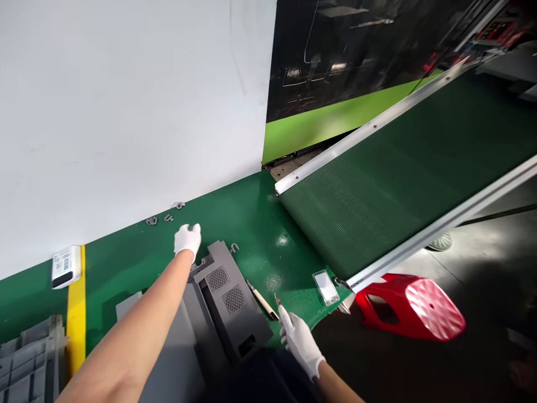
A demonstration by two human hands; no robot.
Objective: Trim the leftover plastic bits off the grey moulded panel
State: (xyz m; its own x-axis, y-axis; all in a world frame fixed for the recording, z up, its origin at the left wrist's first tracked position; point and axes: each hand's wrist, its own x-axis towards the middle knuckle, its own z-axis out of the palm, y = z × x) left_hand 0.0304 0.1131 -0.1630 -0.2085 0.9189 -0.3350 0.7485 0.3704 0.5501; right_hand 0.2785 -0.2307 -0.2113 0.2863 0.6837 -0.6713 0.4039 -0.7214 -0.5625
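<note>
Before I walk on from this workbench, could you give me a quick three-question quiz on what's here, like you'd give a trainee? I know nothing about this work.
1. True or false: the red plastic stool is beside the green conveyor belt, not on it.
2. Which hand holds the slim metal-tipped tool? (A) the left; (B) the right; (C) both.
3. Count: how many vent grilles show on the dark grey plastic panel?

Key:
1. True.
2. B: the tool is in the right hand, which wears a white glove.
3. Two.
</note>
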